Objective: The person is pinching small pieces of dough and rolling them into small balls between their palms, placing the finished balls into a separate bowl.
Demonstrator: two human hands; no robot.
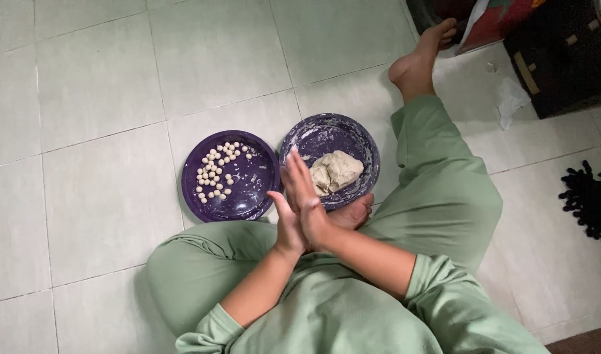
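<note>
Two purple plates lie side by side on the tiled floor in front of my crossed legs. Several small pale dough balls (215, 174) are scattered on the left plate (194, 196). On the flour-smeared right plate (353, 128) rests a lump of beige dough (339, 172). My left hand (284, 229) and my right hand (300, 187) are pressed flat, palm against palm, above the gap between the plates. The right hand's fingers reach further forward. Anything between the palms is hidden.
My bare foot (418, 59) stretches toward the top right, my green-trousered legs folded around the plates. A crumpled white tissue (513, 98) lies beside dark furniture (562, 52) at the top right. A black tufted object (592, 200) sits at the right edge.
</note>
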